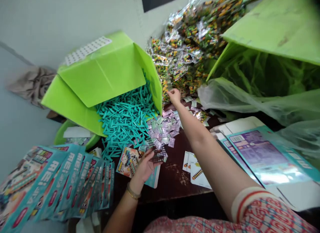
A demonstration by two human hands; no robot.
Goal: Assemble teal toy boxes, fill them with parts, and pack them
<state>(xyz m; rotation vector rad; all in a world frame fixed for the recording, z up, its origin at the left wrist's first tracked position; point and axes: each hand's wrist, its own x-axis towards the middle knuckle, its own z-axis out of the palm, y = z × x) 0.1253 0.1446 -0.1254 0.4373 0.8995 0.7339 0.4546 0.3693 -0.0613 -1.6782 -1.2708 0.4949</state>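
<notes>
My left hand (145, 167), palm turned up, holds a black grid sheet (158, 153) by its edge. Beneath that hand lies a printed teal and orange box or booklet (127, 163). My right hand (175, 96) reaches forward, finger and thumb pinched at the edge of a clear bag of small orange and green pieces (164, 83). Between the hands spreads a heap of small pinkish packets (166, 126). Turquoise plastic pens or sticks (122, 112) spill from a tipped green box (110, 72) left of my right hand.
Many similar bags (190, 42) are piled against the wall. Another green box (272, 29) with a clear liner stands at right, above flattened printed cartons (260, 153). Printed boxes (62, 179) stand in a row at left. White cards (197, 169) lie near the front edge.
</notes>
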